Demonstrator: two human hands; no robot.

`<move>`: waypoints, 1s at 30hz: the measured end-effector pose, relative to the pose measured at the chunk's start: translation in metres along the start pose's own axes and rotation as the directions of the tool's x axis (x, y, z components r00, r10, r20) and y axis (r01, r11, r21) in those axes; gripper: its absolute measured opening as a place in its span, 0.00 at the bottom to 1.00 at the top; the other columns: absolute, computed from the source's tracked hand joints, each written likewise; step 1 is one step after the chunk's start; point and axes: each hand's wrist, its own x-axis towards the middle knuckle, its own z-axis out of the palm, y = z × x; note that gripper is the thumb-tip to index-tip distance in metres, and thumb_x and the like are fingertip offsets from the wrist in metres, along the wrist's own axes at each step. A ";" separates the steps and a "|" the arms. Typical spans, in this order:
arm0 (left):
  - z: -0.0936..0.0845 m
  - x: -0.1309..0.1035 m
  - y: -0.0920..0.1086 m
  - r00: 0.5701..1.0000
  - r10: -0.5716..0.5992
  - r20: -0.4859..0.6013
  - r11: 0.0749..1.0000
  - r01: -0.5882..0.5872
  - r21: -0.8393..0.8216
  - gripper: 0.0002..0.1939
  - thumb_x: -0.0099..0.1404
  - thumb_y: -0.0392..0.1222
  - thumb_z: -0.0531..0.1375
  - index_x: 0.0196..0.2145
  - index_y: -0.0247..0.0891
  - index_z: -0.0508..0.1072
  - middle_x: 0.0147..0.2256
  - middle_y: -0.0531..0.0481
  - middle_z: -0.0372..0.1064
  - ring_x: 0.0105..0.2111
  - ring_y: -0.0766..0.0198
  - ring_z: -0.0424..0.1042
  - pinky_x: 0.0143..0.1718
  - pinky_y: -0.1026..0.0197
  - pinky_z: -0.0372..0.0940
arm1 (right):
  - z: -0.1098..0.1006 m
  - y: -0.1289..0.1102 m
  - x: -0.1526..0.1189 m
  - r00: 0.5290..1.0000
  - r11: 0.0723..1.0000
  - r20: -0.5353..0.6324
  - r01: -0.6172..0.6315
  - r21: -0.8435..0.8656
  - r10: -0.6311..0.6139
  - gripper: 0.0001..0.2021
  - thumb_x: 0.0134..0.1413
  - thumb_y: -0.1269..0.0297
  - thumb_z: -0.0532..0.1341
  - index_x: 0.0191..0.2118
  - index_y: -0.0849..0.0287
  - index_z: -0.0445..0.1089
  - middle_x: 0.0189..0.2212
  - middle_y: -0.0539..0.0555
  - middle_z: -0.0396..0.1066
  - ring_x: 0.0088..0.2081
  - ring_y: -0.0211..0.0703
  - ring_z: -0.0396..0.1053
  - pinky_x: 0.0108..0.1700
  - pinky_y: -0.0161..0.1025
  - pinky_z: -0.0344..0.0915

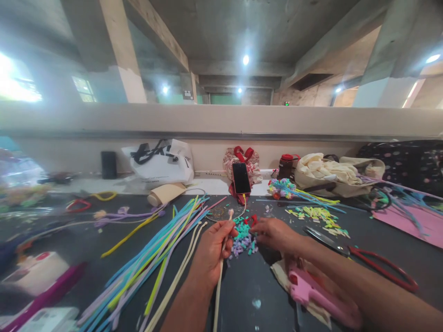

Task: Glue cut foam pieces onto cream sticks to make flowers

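Note:
My left hand is closed around a cream stem, whose small pale pinkish tip sticks up above the thumb. To its right, my right hand reaches over a pile of short turquoise pieces and purple pieces. Its fingers are bent together at the pile's edge; whatever is between the fingertips is hidden. A small red object lies right by them. Below my right forearm lies a pink glue gun on a pale cloth, partly covered by the arm.
Long blue, yellow and lilac fuzzy stems spread at left, beside cream stems. Large red-handled scissors and yellow-green pieces lie at right. Behind, a phone leans on a floral bag, near a white bag.

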 end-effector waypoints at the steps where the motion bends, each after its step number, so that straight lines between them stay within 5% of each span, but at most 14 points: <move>1: 0.000 0.000 0.000 1.000 -0.002 -0.004 1.000 0.002 0.002 0.08 0.50 0.41 0.60 0.24 0.34 0.64 0.19 0.57 0.62 0.12 0.80 0.53 0.09 0.77 0.44 | -0.001 0.003 0.002 1.000 1.000 -0.020 -0.013 0.007 0.013 0.11 0.46 0.69 0.56 0.37 0.56 0.72 0.32 0.53 0.70 0.34 0.40 0.66 0.35 0.33 0.57; 5: 0.000 -0.003 0.002 1.000 -0.010 -0.007 1.000 0.010 -0.001 0.08 0.50 0.40 0.60 0.24 0.34 0.64 0.20 0.57 0.62 0.13 0.79 0.54 0.09 0.77 0.44 | -0.009 0.008 -0.002 0.996 0.998 -0.071 -0.059 0.030 0.061 0.10 0.49 0.69 0.53 0.33 0.59 0.72 0.29 0.52 0.71 0.30 0.38 0.66 0.31 0.31 0.58; 12: 0.002 -0.004 -0.001 1.000 0.003 0.017 1.000 -0.003 0.004 0.09 0.50 0.41 0.60 0.24 0.34 0.64 0.19 0.57 0.62 0.12 0.79 0.53 0.09 0.76 0.44 | -0.002 -0.011 -0.016 0.994 0.997 0.078 0.077 0.026 -0.078 0.08 0.44 0.71 0.57 0.31 0.56 0.72 0.29 0.49 0.72 0.32 0.37 0.67 0.34 0.29 0.58; 22: 0.005 -0.002 -0.007 1.000 -0.005 0.030 0.999 0.004 0.032 0.10 0.48 0.42 0.61 0.22 0.34 0.64 0.17 0.57 0.62 0.11 0.79 0.52 0.09 0.75 0.43 | 0.005 -0.015 -0.004 0.994 0.998 0.105 0.019 -0.063 -0.012 0.06 0.43 0.67 0.58 0.30 0.58 0.71 0.26 0.50 0.71 0.27 0.37 0.66 0.26 0.29 0.53; 30: 0.003 -0.003 -0.008 0.998 0.012 0.066 1.000 -0.014 0.016 0.09 0.50 0.42 0.60 0.23 0.34 0.64 0.18 0.57 0.63 0.11 0.80 0.52 0.09 0.76 0.43 | 0.001 -0.025 -0.004 0.990 0.997 0.131 0.063 -0.040 -0.058 0.08 0.44 0.72 0.55 0.30 0.58 0.71 0.29 0.51 0.71 0.31 0.38 0.66 0.30 0.31 0.54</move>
